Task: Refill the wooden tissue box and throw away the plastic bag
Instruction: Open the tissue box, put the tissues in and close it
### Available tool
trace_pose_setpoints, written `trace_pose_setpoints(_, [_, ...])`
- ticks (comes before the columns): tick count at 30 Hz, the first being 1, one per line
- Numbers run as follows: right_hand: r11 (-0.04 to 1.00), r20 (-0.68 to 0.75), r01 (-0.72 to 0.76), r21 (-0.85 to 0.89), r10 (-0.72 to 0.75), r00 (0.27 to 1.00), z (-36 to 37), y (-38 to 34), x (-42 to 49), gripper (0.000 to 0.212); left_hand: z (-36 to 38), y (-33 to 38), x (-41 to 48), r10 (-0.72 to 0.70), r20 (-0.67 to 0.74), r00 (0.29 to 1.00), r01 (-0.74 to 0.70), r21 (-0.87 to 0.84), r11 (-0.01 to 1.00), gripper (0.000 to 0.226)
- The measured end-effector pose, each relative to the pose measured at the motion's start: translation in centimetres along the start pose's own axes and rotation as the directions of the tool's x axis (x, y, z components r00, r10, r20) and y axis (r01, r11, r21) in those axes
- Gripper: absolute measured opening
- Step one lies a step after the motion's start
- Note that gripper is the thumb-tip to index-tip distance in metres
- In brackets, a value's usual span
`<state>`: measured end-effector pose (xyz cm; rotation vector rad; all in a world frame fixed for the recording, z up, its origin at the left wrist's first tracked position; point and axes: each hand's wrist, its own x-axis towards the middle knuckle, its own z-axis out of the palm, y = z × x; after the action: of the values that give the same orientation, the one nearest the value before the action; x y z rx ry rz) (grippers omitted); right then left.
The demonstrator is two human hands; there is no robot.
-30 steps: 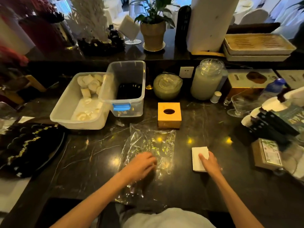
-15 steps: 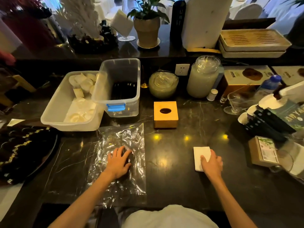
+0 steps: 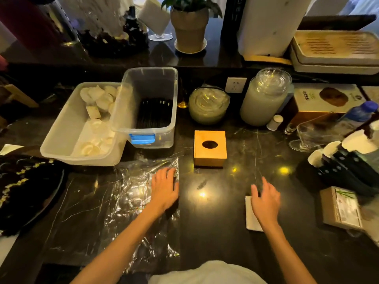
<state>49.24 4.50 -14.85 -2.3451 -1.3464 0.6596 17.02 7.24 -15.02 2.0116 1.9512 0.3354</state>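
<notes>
The wooden tissue box [image 3: 210, 148], a small cube with an oval hole in its top, stands on the dark marble counter [image 3: 213, 218] in the middle. A clear, crinkled plastic bag [image 3: 131, 201] lies flat to its lower left. My left hand [image 3: 164, 189] rests flat on the bag's right edge, fingers spread. A white stack of tissues [image 3: 250, 218] lies to the right. My right hand [image 3: 265, 199] hovers over it with fingers apart, covering most of the stack; whether it touches the stack is unclear.
Two plastic bins [image 3: 82, 128] [image 3: 151, 107] stand behind the bag. Glass jars [image 3: 208, 106] [image 3: 264, 97] line the back. A cardboard packet [image 3: 340, 209], dark boxes [image 3: 348, 167] and a bottle [image 3: 359, 113] crowd the right side. A dark patterned plate [image 3: 26, 191] sits at left.
My left hand has slid the bag leftward and now presses on its right edge. My right hand has lifted forward off the tissue stack.
</notes>
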Motion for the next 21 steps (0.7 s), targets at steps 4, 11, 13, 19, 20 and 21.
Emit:
trace_pose_setpoints(4, [0.954, 0.106, 0.108, 0.278, -0.142, 0.984, 0.9, -7.7, 5.3, 0.053, -0.3, 4.9, 8.2, -0.098, 0.124, 0.987, 0.14, -0.394, 0.908, 0.046])
trace_pose_setpoints(11, [0.841, 0.282, 0.014, 0.54, -0.197, 0.939, 5.1, -15.1, 10.5, 0.051, 0.0, 8.4, 14.3, -0.055, 0.241, 0.969, 0.224, -0.762, 0.608, 0.041])
trace_pose_setpoints(13, [0.812, 0.245, -0.006, 0.583, -0.168, 0.955, 6.3, -15.0, 10.4, 0.051, 0.6, 8.2, 14.0, -0.036, 0.238, 0.971, 0.217, -0.801, 0.558, 0.043])
trace_pose_setpoints(19, [0.782, 0.265, -0.037, 0.622, -0.166, 0.95, 5.8, -13.5, 8.4, 0.049, 0.3, 8.3, 11.5, -0.051, 0.318, 0.947, 0.307, -0.84, 0.448, 0.05])
trace_pose_setpoints(20, [0.78, 0.278, -0.045, 0.624, -0.167, 0.946, 5.5, -12.7, 7.2, 0.049, 0.4, 8.2, 10.1, -0.037, 0.334, 0.942, 0.314, -0.834, 0.454, 0.05])
trace_pose_setpoints(21, [0.781, 0.287, -0.055, 0.621, -0.161, 0.944, 5.3, -11.8, 5.7, 0.05, 0.6, 8.1, 8.4, -0.027, 0.346, 0.938, 0.32, -0.834, 0.45, 0.05])
